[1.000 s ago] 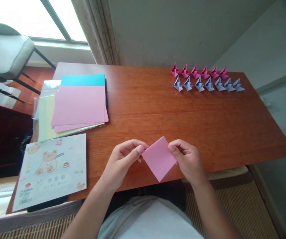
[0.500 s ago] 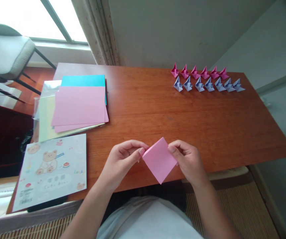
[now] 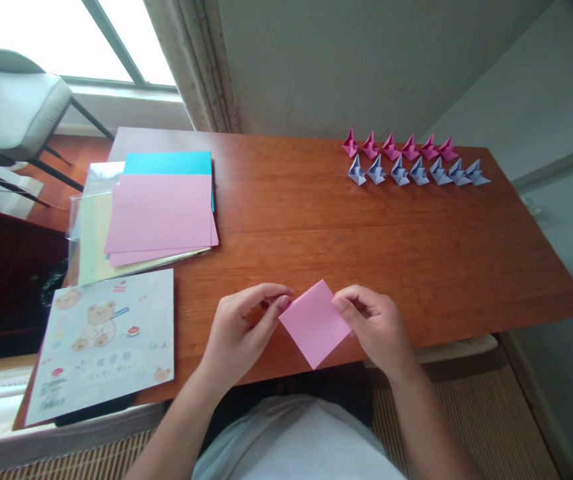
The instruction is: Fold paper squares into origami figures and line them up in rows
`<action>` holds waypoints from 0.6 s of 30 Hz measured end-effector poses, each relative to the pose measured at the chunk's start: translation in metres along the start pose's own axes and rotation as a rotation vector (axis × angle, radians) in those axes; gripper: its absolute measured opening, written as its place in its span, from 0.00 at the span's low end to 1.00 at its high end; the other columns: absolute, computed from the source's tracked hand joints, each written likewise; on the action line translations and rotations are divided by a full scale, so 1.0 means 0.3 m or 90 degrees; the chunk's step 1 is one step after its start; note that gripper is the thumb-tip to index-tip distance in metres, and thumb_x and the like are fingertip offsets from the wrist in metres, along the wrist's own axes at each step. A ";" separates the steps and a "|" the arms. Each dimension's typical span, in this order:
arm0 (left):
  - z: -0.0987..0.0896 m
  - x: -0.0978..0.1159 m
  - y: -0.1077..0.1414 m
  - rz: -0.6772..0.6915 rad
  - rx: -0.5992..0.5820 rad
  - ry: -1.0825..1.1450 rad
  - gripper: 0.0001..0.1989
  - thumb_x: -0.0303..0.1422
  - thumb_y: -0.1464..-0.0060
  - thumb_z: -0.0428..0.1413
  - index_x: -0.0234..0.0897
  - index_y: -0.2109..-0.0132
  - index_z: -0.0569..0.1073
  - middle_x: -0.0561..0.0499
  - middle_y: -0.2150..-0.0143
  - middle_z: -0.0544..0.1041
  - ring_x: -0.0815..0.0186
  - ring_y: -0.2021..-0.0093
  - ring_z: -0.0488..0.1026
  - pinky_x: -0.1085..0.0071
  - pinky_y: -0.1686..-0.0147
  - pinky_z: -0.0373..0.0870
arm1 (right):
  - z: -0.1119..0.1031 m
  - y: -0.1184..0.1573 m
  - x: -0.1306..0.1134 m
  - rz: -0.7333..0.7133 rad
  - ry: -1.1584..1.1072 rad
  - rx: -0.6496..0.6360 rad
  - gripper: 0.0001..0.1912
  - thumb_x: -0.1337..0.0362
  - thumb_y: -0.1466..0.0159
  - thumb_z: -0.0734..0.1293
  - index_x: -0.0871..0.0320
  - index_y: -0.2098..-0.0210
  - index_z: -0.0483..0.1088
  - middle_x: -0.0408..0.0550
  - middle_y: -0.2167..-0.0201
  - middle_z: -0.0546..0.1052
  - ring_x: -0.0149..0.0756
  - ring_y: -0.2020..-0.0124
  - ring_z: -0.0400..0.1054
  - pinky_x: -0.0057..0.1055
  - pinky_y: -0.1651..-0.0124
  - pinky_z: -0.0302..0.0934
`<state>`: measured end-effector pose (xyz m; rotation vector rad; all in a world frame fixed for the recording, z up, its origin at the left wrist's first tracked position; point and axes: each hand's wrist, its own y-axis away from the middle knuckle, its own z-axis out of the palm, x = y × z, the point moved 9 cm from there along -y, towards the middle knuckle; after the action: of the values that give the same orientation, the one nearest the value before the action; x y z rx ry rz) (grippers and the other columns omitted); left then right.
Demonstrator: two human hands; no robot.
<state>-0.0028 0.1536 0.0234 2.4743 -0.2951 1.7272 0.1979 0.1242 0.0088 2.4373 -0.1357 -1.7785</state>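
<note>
A folded pink paper square (image 3: 315, 325) is held up cornerwise over the table's front edge. My right hand (image 3: 374, 327) pinches its right side between thumb and fingers. At its upper left edge is my left hand (image 3: 244, 327), with thumb and forefinger closed together at the paper. The paper's underside and the fingertips behind it are hidden.
Folded magenta paper figures (image 3: 391, 147) stand in a row at the table's back right, with a row of pale blue ones (image 3: 419, 172) before them. Pink sheets (image 3: 161, 213) lie on other coloured paper at left, behind a bear-printed pad (image 3: 111, 340). A chair (image 3: 16, 100) stands beyond.
The pink paper has shifted slightly left and turned a little. My right hand has moved slightly left with it, and my left fingertips are now nearer its upper left edge.
</note>
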 end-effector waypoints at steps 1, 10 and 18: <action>-0.003 0.006 0.001 0.008 0.006 -0.011 0.05 0.30 0.39 0.59 0.37 0.61 0.80 0.52 0.65 0.84 0.69 0.67 0.80 0.78 0.66 0.72 | 0.001 0.000 -0.002 -0.001 0.003 -0.002 0.15 0.55 0.31 0.67 0.56 0.70 0.75 0.40 0.76 0.75 0.28 0.75 0.66 0.23 0.73 0.56; 0.013 0.022 -0.003 0.027 -0.043 0.011 0.05 0.31 0.40 0.60 0.37 0.61 0.80 0.50 0.65 0.84 0.67 0.66 0.80 0.76 0.64 0.72 | 0.013 0.006 -0.009 0.001 0.012 -0.023 0.17 0.54 0.30 0.66 0.56 0.71 0.74 0.40 0.77 0.74 0.29 0.75 0.65 0.24 0.72 0.56; 0.076 0.000 0.007 -0.087 -0.162 0.223 0.08 0.34 0.39 0.60 0.37 0.56 0.81 0.47 0.62 0.83 0.63 0.62 0.79 0.72 0.63 0.74 | 0.065 0.010 -0.041 -0.044 0.026 -0.134 0.17 0.52 0.31 0.66 0.56 0.70 0.76 0.44 0.73 0.78 0.33 0.72 0.70 0.27 0.68 0.62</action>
<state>0.0177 0.1469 0.0155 1.9300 -0.2827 1.8894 0.1756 0.1221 0.0149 2.3534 0.1350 -1.6731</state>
